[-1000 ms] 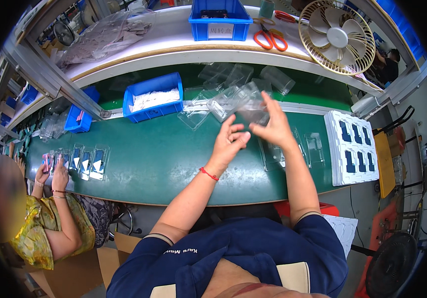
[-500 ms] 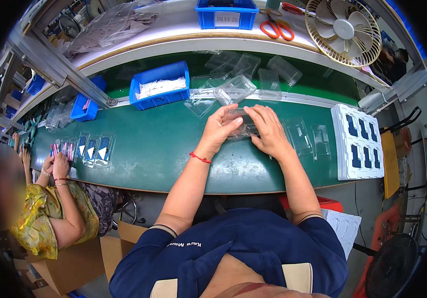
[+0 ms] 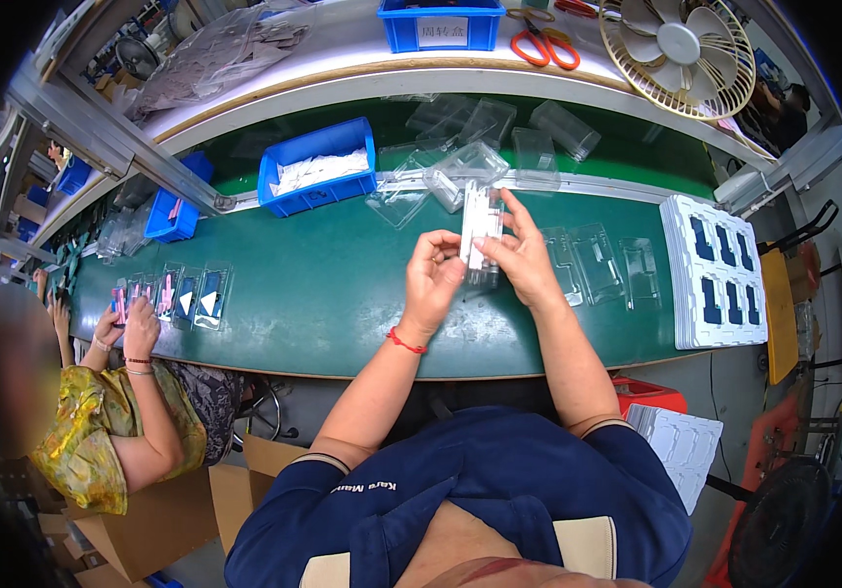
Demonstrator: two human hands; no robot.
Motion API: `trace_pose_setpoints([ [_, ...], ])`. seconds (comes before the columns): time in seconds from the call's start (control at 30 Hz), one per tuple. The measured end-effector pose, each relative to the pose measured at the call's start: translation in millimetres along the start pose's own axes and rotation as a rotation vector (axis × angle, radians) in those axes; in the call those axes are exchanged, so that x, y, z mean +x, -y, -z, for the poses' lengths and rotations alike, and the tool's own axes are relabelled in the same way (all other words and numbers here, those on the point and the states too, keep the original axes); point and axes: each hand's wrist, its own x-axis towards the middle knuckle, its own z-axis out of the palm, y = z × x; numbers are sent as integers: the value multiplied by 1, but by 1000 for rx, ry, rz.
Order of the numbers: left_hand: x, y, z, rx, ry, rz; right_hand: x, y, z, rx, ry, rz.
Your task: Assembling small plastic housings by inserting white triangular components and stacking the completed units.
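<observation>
Both of my hands are raised over the green surface (image 3: pixel 343 328), in front of my chest. My right hand (image 3: pixel 525 257) grasps a clear plastic case (image 3: pixel 481 230), thumb across its near face, the other fingers along its right side and partly hidden. My left hand (image 3: pixel 435 279) is curled with its thumb and fingertips closed on the lower left side of the same case. The case stands roughly upright between the hands; white glare covers much of it, so I cannot tell whether it is one layer or several nested.

Just right of my right hand, flat clear trays (image 3: pixel 596 263) lie in a row on the surface. Beyond the case, clear boxes (image 3: pixel 475 169) lie in a loose heap near the back ledge. Left of that heap: a blue bin (image 3: pixel 328 195) with white slips inside. At the right end of the surface, a stack of white trays (image 3: pixel 722 339); dark pieces sit in the top one, in two rows of three. Well to my left, packed dark pieces (image 3: pixel 210 296) with white triangles lie near a co-worker's hands (image 3: pixel 142 331). Shelf above: orange-handled scissors (image 3: pixel 545 49) and a fan (image 3: pixel 678 44).
</observation>
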Motion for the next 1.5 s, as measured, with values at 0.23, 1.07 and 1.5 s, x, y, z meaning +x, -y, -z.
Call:
trace_pose_setpoints([
  [0.23,8,-3,12,-8,-148,243,-11,-5,-2,-432,81,82],
  [1.07,93,7,30,470,-346,238,-20,-10,27,-23,136,-85],
  [1.5,5,-15,-1,-15,-58,557,-21,-6,10,-262,103,7],
])
